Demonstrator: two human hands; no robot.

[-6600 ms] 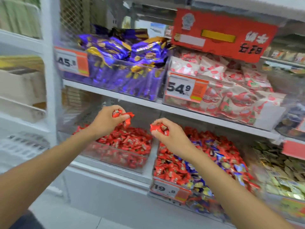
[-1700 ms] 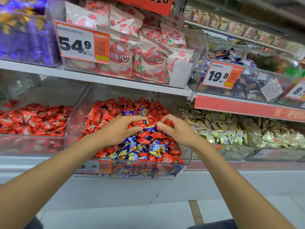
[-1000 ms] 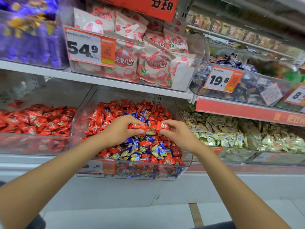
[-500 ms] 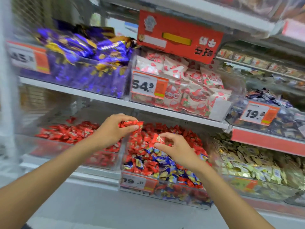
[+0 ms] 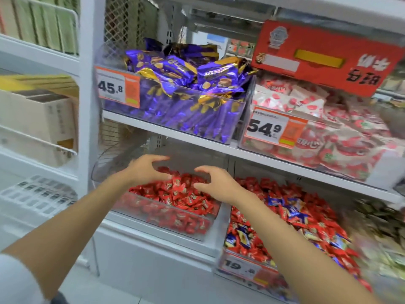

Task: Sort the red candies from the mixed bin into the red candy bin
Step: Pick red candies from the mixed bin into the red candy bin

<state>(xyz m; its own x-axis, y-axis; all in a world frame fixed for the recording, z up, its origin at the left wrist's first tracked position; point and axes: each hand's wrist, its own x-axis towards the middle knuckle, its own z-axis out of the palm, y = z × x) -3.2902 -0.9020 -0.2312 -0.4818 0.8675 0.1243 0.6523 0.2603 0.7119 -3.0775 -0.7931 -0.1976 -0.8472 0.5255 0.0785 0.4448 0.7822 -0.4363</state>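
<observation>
Red candies [image 5: 175, 194] below purple packets [image 5: 186, 84].

head cam | wide-angle, worn on head | faces forward and down | close to red candy bin [image 5: 103, 170], centred

Light: bright, even and white across the frame; its source is not in view.
Shadows: soft shade under the shelf [image 5: 197, 143] at centre, falling behind the red candies [image 5: 182, 194].
Glare: sheen on the purple bags [image 5: 175, 71], upper centre.
Blur: heavy motion smear at the right edge and lower right; the price tag [image 5: 109, 87] at upper left is readable but soft.
Distortion: straight lines lean and bow near the left edge.
</observation>
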